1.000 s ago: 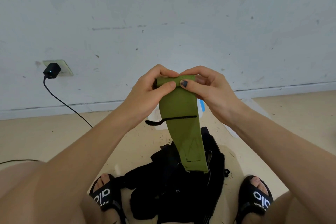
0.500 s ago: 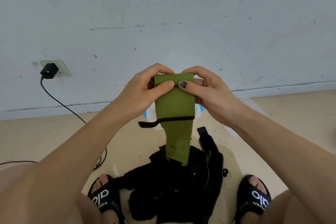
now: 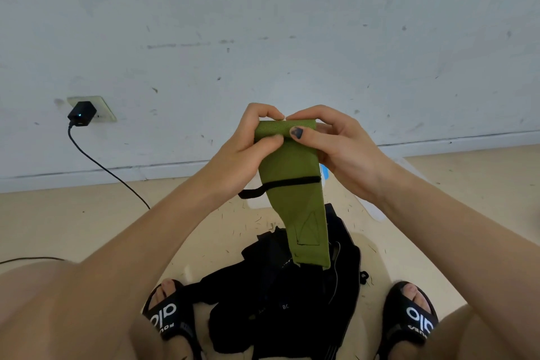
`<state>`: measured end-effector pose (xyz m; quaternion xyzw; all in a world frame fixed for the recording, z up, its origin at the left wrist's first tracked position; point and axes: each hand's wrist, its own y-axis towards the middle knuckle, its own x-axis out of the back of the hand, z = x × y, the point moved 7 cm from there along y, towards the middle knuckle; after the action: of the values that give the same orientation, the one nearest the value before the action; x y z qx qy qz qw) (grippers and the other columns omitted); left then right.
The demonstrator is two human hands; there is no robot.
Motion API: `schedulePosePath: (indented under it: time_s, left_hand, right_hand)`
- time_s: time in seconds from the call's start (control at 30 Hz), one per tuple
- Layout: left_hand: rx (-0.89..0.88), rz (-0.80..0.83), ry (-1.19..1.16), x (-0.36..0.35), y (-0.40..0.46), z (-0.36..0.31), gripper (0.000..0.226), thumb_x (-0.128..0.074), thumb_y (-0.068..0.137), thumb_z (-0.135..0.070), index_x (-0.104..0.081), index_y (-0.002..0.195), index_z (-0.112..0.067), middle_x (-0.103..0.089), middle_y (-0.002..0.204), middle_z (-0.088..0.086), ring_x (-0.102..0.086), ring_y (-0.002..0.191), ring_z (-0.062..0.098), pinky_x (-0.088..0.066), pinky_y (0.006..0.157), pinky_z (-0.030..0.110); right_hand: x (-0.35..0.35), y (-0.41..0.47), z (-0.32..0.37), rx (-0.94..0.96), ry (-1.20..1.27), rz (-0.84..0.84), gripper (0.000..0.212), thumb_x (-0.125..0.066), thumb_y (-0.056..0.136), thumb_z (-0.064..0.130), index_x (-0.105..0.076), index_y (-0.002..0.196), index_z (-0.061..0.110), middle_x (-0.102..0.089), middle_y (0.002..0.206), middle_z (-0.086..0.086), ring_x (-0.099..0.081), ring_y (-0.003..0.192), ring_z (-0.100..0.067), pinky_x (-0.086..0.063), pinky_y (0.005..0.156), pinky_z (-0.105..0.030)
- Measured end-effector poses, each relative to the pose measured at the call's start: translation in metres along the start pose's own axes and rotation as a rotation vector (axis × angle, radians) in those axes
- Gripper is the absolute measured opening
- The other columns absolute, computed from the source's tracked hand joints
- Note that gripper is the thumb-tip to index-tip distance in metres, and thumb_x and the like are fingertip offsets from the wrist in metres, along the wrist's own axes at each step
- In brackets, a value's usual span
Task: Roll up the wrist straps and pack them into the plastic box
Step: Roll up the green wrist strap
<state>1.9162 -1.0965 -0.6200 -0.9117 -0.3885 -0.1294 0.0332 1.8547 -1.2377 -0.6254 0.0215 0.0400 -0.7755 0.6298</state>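
I hold a green wrist strap [image 3: 292,166] up in front of me by its rolled top end. My left hand [image 3: 248,149] pinches the roll's left side and my right hand [image 3: 336,146] pinches its right side, thumbs pressed on the front. The unrolled tail hangs down with a black cord [image 3: 280,184] running across it and looping out to the left. The tail's stitched end reaches down in front of a pile of black wrist straps [image 3: 280,301] on the floor. A clear plastic box [image 3: 377,213] with a blue clip lies on the floor, mostly hidden behind my hands.
I am seated with my feet in black sandals [image 3: 166,318] on either side of the black pile. A black charger [image 3: 81,112] sits in a wall socket at left, its cable [image 3: 108,168] trailing over the beige floor. The wall stands close ahead.
Half a second ago the tail was twisted edge-on; it now faces me flat and hangs straighter. Both hands keep their grip on the rolled top.
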Motion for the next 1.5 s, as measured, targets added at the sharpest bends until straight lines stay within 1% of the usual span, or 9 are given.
schedulePosePath:
  time_s: [0.1,0.37,0.47,0.57,0.7,0.9,1.0,1.27,1.5]
  left_hand:
    - [0.052,-0.025,-0.108,0.0017,0.0021,0.0036,0.016,-0.046,0.1,-0.037,-0.055,0.107,-0.047,-0.064,0.095,-0.01,-0.063,0.096,0.011,-0.05,0.095,0.042]
    - [-0.012,-0.049,-0.109,0.004,-0.0004,-0.0013,0.019,-0.048,0.107,-0.011,-0.054,0.102,-0.029,-0.064,0.091,-0.013,-0.062,0.087,0.003,-0.052,0.074,0.024]
    - [-0.002,-0.054,-0.108,0.004,-0.0021,-0.0022,0.023,-0.049,0.105,-0.007,-0.055,0.101,-0.029,-0.064,0.087,-0.018,-0.063,0.085,0.002,-0.053,0.071,0.023]
    - [0.045,-0.047,-0.148,0.0017,-0.0006,-0.0011,0.023,-0.047,0.104,-0.011,-0.053,0.108,-0.033,-0.061,0.097,-0.004,-0.063,0.08,0.004,-0.054,0.067,0.023]
    - [0.122,-0.026,-0.168,-0.0015,0.0004,0.0029,0.017,-0.049,0.093,-0.039,-0.055,0.109,-0.044,-0.061,0.111,0.006,-0.064,0.1,0.018,-0.054,0.093,0.041]
    - [0.039,-0.056,-0.13,0.0021,-0.0003,-0.0017,0.017,-0.043,0.108,-0.011,-0.048,0.116,-0.024,-0.055,0.092,0.0,-0.059,0.067,-0.001,-0.05,0.058,0.017]
    - [0.027,-0.061,-0.134,0.004,-0.0001,-0.003,0.02,-0.044,0.108,-0.008,-0.048,0.116,-0.024,-0.056,0.095,0.0,-0.061,0.07,0.0,-0.052,0.059,0.02]
    - [0.116,-0.037,-0.123,0.0042,0.0023,0.0046,0.017,-0.044,0.107,-0.019,-0.048,0.114,-0.034,-0.055,0.103,-0.005,-0.061,0.082,0.0,-0.054,0.072,0.019]
    - [-0.003,0.011,-0.036,0.0018,-0.0015,-0.0046,0.02,-0.048,0.107,-0.008,-0.046,0.113,-0.027,-0.058,0.102,0.003,-0.063,0.091,0.01,-0.058,0.084,0.036]
  right_hand:
    - [0.0006,0.0005,0.0,0.012,-0.004,-0.006,0.021,-0.068,0.096,0.005,-0.069,0.116,0.006,-0.065,0.113,-0.035,-0.068,0.092,-0.027,-0.057,0.088,-0.038]
    - [-0.0036,-0.0005,-0.009,-0.098,-0.084,0.011,0.025,-0.057,0.105,0.028,-0.065,0.117,0.007,-0.072,0.097,0.001,-0.07,0.09,-0.012,-0.058,0.081,-0.028]
    - [-0.0046,0.0001,-0.0085,-0.06,-0.105,-0.022,0.025,-0.057,0.105,0.027,-0.065,0.112,0.004,-0.07,0.093,-0.002,-0.069,0.086,-0.012,-0.058,0.077,-0.028]
    - [-0.0035,0.0015,-0.0064,-0.032,-0.038,-0.031,0.021,-0.061,0.103,0.017,-0.063,0.114,-0.001,-0.067,0.093,-0.01,-0.066,0.084,-0.017,-0.058,0.077,-0.031]
    - [-0.0048,0.001,-0.0053,-0.001,-0.022,-0.021,0.015,-0.063,0.1,0.008,-0.063,0.114,0.005,-0.067,0.09,-0.009,-0.064,0.081,-0.02,-0.056,0.076,-0.03]
    - [-0.0025,0.0033,-0.0045,-0.019,-0.06,0.034,0.019,-0.064,0.101,0.015,-0.065,0.119,0.01,-0.069,0.104,-0.022,-0.068,0.094,-0.023,-0.055,0.095,-0.039]
    - [-0.0036,0.0005,-0.0046,-0.016,-0.207,0.054,0.018,-0.062,0.102,0.022,-0.064,0.117,0.012,-0.074,0.096,-0.007,-0.072,0.095,-0.021,-0.059,0.094,-0.038]
    - [-0.0051,0.0005,-0.002,0.041,-0.122,0.031,0.016,-0.065,0.099,0.008,-0.062,0.114,0.003,-0.071,0.09,-0.009,-0.067,0.083,-0.02,-0.057,0.075,-0.034]
    - [-0.0036,0.0016,-0.0073,-0.038,-0.119,0.003,0.022,-0.063,0.101,0.027,-0.068,0.118,0.013,-0.073,0.107,-0.012,-0.071,0.103,-0.023,-0.06,0.094,-0.046]
